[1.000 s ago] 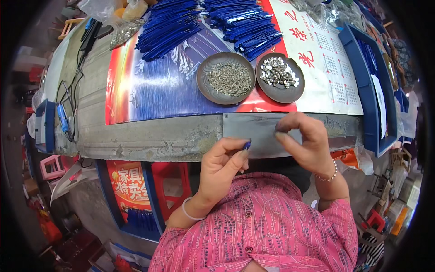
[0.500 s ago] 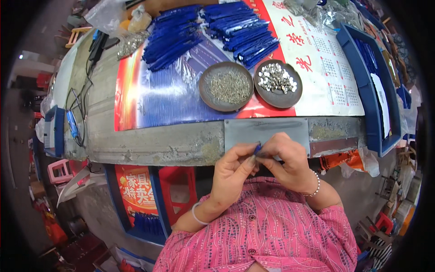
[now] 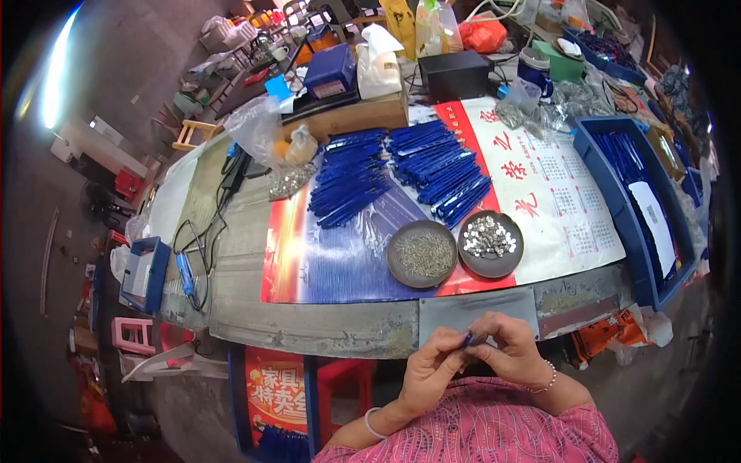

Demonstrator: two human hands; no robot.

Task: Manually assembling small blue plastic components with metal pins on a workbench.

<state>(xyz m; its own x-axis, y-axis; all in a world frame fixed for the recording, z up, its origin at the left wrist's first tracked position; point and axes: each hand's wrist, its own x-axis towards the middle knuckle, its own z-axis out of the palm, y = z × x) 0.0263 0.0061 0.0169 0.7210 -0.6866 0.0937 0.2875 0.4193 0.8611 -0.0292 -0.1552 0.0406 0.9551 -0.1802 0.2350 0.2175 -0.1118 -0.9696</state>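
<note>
My left hand (image 3: 434, 369) and my right hand (image 3: 505, 349) meet at the table's front edge, over a grey metal plate (image 3: 444, 318). Between their pinched fingertips is the end of a slim dark blue strip (image 3: 467, 339); most of it is hidden by the fingers. Just beyond my hands stand two round brown dishes. The left dish (image 3: 396, 270) holds many tiny thin metal pieces (image 3: 427, 253), and the right dish (image 3: 494, 268) holds small shiny silver pieces (image 3: 489, 237). Behind them lie two piles of slim blue strips, one left (image 3: 347, 177) and one right (image 3: 444, 166).
A printed calendar sheet (image 3: 332, 278) covers the tabletop middle. At right stands a long blue tray (image 3: 598, 166) with more strips. A blue handheld tool (image 3: 185, 275) with a cable lies at left. Boxes, bags and a dark box (image 3: 455, 75) line the back. Below the edge is another blue bin (image 3: 312, 401).
The view has tilted up, so the table and hands appear lower and more of the room's back shows. My hands keep their pinch on the blue strip at the table edge.
</note>
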